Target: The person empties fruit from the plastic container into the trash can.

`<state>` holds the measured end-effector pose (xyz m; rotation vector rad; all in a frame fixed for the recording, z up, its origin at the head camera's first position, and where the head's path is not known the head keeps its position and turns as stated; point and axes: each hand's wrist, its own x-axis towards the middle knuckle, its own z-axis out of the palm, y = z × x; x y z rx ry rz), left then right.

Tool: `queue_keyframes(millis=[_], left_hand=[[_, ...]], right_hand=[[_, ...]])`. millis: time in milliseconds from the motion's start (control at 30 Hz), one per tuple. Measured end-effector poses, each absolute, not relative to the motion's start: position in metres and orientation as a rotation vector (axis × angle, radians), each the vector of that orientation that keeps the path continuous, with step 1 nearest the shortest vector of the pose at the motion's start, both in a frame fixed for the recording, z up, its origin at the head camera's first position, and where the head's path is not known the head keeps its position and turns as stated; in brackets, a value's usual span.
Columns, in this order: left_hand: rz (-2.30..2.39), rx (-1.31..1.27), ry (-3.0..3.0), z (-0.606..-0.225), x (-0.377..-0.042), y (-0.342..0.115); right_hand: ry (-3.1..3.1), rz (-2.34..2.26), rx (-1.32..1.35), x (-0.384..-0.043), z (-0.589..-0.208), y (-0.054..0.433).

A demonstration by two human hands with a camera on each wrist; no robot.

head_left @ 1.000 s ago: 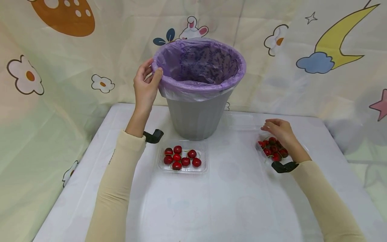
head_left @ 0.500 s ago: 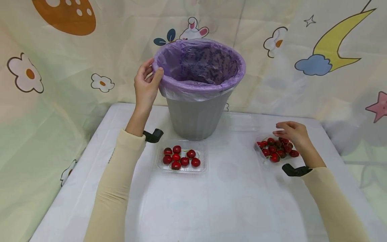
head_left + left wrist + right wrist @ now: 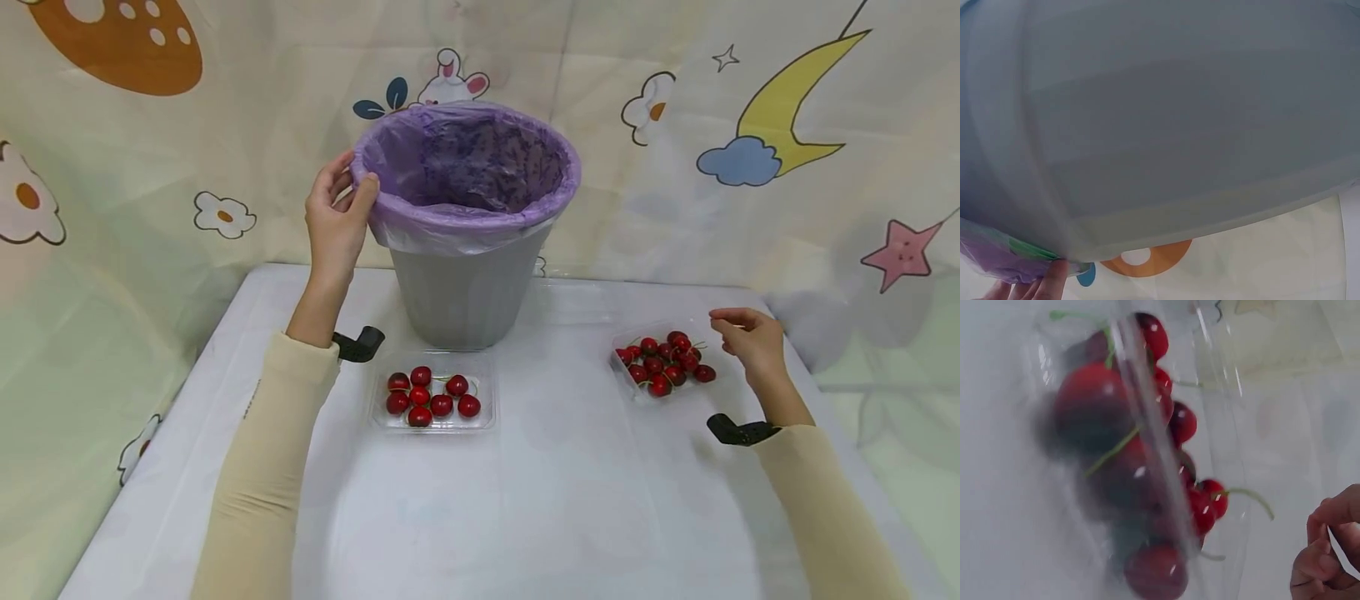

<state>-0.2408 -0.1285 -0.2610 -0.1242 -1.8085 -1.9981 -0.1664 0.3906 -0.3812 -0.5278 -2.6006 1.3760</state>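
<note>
My left hand (image 3: 335, 218) grips the left rim of a grey trash bin (image 3: 465, 300), thumb outside, over its purple plastic liner (image 3: 465, 218). In the left wrist view the bin's grey wall (image 3: 1191, 112) covers most of the frame, with fingertips (image 3: 1054, 281) at the liner. My right hand (image 3: 759, 346) hovers beside the right end of a clear plastic punnet (image 3: 1163, 444), which holds several dark red cherries (image 3: 653, 365) with green stems. Its fingers are loosely bent, and nothing shows between them in the right wrist view.
A second clear punnet (image 3: 435, 430) with several cherries (image 3: 442, 406) sits in front of the bin. Both stand on a table with a white cover (image 3: 525, 508). Behind it hangs a cartoon-printed cloth backdrop (image 3: 585, 217).
My right hand has moved right, from above the right punnet to beside its right end. The left hand keeps its grip on the bin rim. The head view has shifted slightly.
</note>
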Motion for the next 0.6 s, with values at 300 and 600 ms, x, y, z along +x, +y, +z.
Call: queue_keyframes(millis=[300, 600], left_hand=[[-1.959, -0.119, -1.842, -0.26, -0.242, -0.131], [-1.959, -0.117, -1.85, -0.261, -0.242, -0.131]], right_hand=[[-2.939, 1.066, -0.417, -0.153, -0.401, 0.408], [-3.127, 1.051, -0.127, -0.141, -0.404, 0.424]])
